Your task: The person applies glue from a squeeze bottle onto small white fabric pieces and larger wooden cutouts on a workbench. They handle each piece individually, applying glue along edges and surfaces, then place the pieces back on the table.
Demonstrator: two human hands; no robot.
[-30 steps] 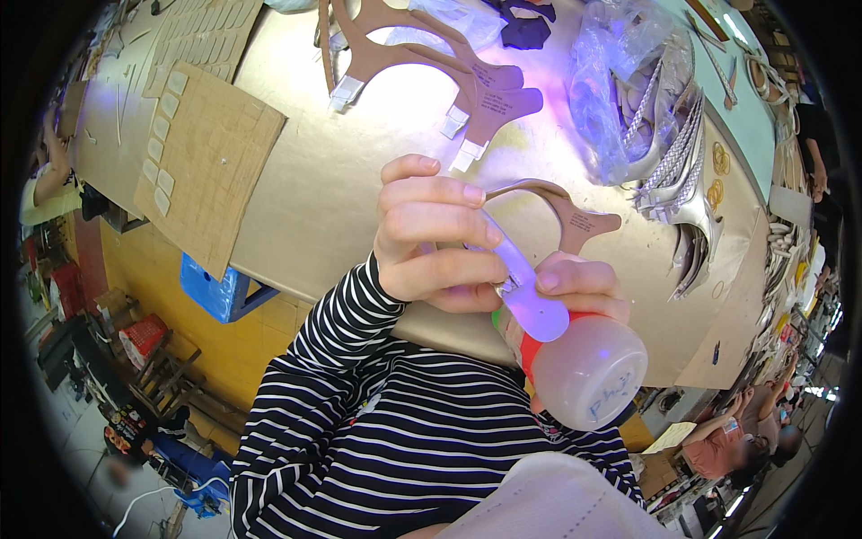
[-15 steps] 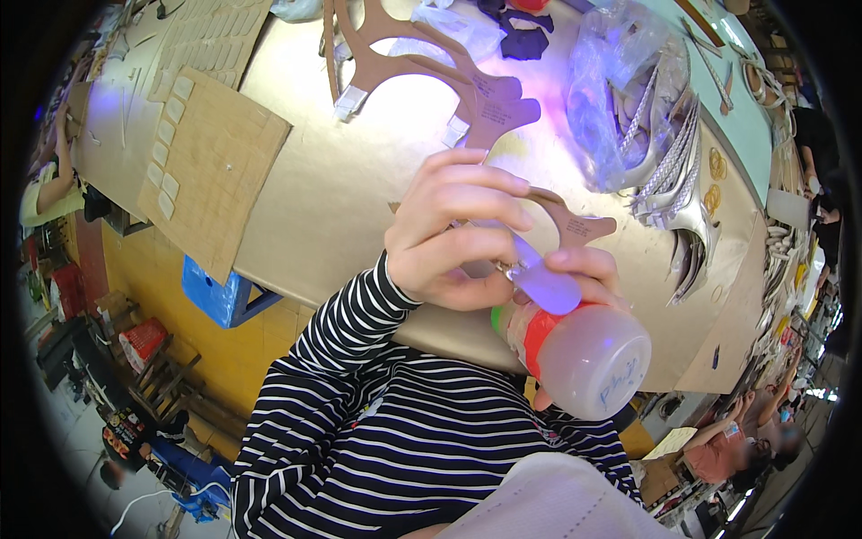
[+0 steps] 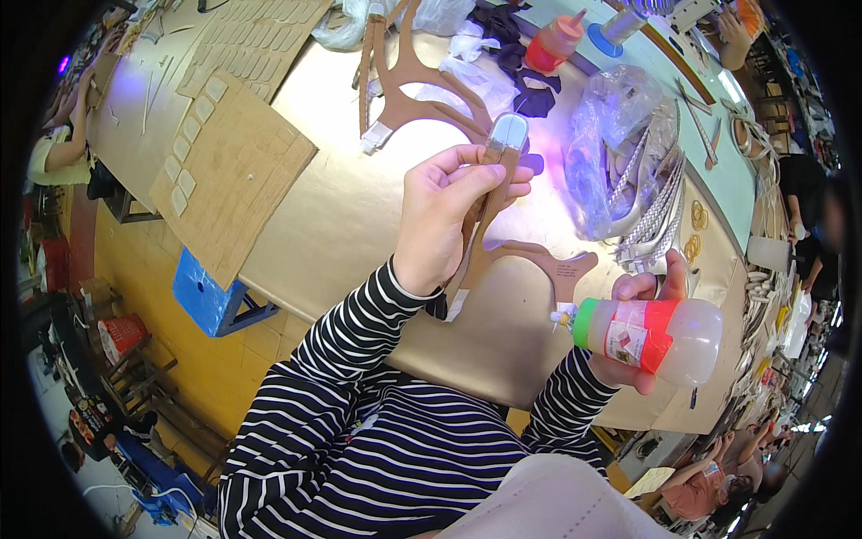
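Observation:
My left hand pinches a brown strap between thumb and fingers. A shiny pale oval tab sits on the strap's upper end. My right hand grips a translucent squeeze bottle with a green collar and red wrapping. The bottle lies sideways, its narrow nozzle pointing left, apart from the strap. Below and right of my left hand, a brown forked piece rests on the gold tabletop. Another branching brown piece lies beyond it; small pale tabs show at some of its ends.
Left on the table is a brown board with several pale oval pieces along its edge. A plastic bag with braided straps lies at right, beside yellow rubber bands. A red bottle stands behind. A blue stool is at the table's left edge.
My hands have moved apart. The left has turned, bringing the strap end with the pale tab upright. The right has moved right with the bottle, whose nozzle now shows.

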